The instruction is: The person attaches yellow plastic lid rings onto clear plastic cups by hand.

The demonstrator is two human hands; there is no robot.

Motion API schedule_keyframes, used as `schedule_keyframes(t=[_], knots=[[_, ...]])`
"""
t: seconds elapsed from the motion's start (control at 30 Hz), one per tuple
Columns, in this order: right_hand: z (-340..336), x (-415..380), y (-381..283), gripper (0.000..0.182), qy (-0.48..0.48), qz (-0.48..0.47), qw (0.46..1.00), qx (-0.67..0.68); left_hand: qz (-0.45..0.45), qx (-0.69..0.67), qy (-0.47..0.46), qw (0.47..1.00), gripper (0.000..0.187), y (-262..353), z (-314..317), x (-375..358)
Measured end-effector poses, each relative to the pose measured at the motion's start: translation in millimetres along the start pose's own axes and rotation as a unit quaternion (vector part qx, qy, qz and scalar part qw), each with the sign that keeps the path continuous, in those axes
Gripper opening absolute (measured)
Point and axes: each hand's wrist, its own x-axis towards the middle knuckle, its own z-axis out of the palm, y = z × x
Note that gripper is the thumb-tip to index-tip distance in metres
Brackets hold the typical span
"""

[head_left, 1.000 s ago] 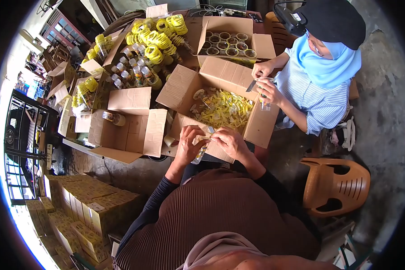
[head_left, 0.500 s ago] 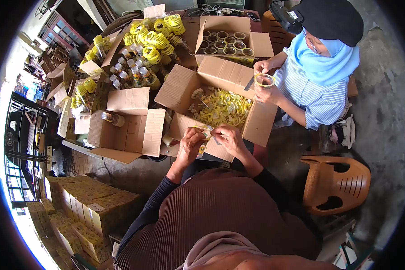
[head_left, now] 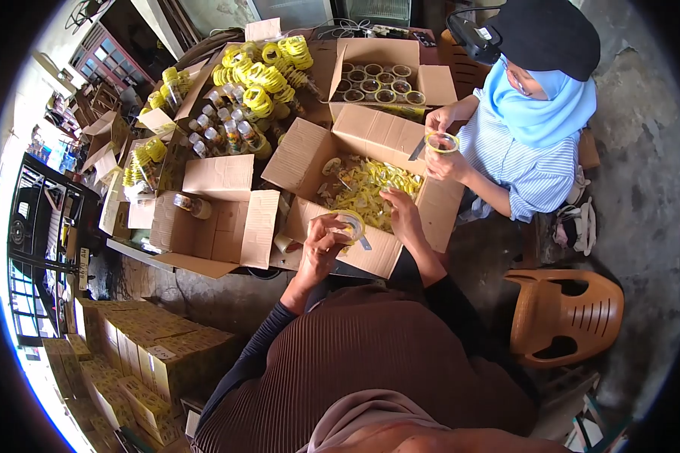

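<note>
Left hand (head_left: 322,243): your fingers are clamped around a clear cup (head_left: 347,225) with a yellowish rim, its round end facing up. The cup is above the near flap of the scrap box (head_left: 298,157). A thin grey strip (head_left: 366,243) shows just beside the cup; what holds it cannot be told.

Right hand (head_left: 403,214): apart from the cup, over the near side of the scrap box, fingers curled near the yellow scraps (head_left: 378,183). Whether they pinch anything cannot be told.

Surroundings: a clear round piece (head_left: 332,166) lies among the scraps. Beside that box, a second open box (head_left: 228,230) has a jar (head_left: 193,205) in it. Behind are capped bottles (head_left: 221,130), yellow rings (head_left: 258,100) and a carton of round cups (head_left: 378,51). Across from you, a co-worker (head_left: 517,151) holds another cup (head_left: 442,143) and a dark blade (head_left: 418,148).
</note>
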Motion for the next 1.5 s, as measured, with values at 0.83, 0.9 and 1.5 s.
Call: schedule_keyframes(t=[0.83,0.9,1.5], knots=[[-3,-11,-64,0.019,-0.159,0.275,0.911,0.263,-0.153,-0.091,0.001,0.984,0.089,-8,26,-8],[-10,-4,-77,0.018,-0.117,0.217,0.942,0.227,-0.144,-0.064,-0.019,0.987,0.086,-6,24,-7],[-5,-3,-59,0.017,-0.095,0.446,0.767,0.451,-0.055,0.101,0.016,0.993,0.070,1,8,7]])
